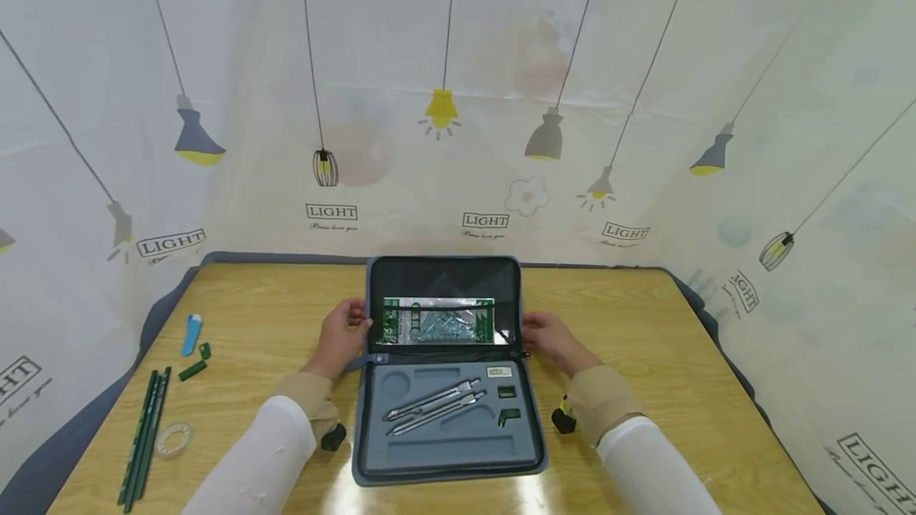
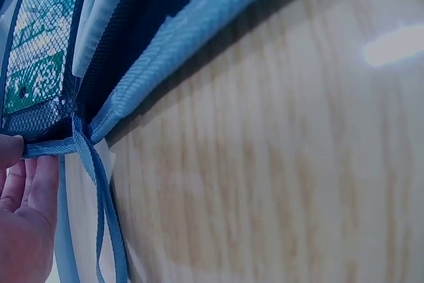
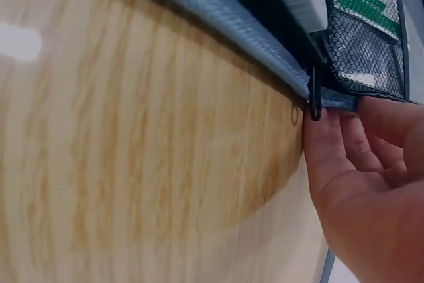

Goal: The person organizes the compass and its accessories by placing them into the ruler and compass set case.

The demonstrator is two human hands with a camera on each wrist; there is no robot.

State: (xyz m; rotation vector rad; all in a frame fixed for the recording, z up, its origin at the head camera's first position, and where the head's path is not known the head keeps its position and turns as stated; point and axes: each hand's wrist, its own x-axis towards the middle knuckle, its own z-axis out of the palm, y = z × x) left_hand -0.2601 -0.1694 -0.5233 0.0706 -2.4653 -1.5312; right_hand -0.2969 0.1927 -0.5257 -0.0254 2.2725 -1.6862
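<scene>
A blue-grey zippered case (image 1: 449,461) lies unfolded on the table, its lid (image 1: 444,276) tilted up at the back. My left hand (image 1: 342,337) pinches the lid's left edge, thumb inside and fingers behind. On the opposite edge, my right hand (image 1: 553,338) grips the lid the same way, close to the black zipper pull (image 3: 316,94). Behind the lid's mesh pocket sits a clear and green packet (image 1: 447,324) of ruler-like pieces. In the moulded tray (image 1: 408,463) rest two silver compass-like tools (image 1: 436,413), a white eraser (image 1: 498,372) and two small dark green pieces (image 1: 508,416).
Left on the table (image 1: 644,340) lie several dark green pencils (image 1: 146,439), a clear tape ring (image 1: 174,440), a blue-and-white item (image 1: 191,334) and two small green pieces (image 1: 193,370). A fabric strap (image 2: 109,210) hangs at the case's left hinge. A printed curtain (image 1: 429,213) closes off the back.
</scene>
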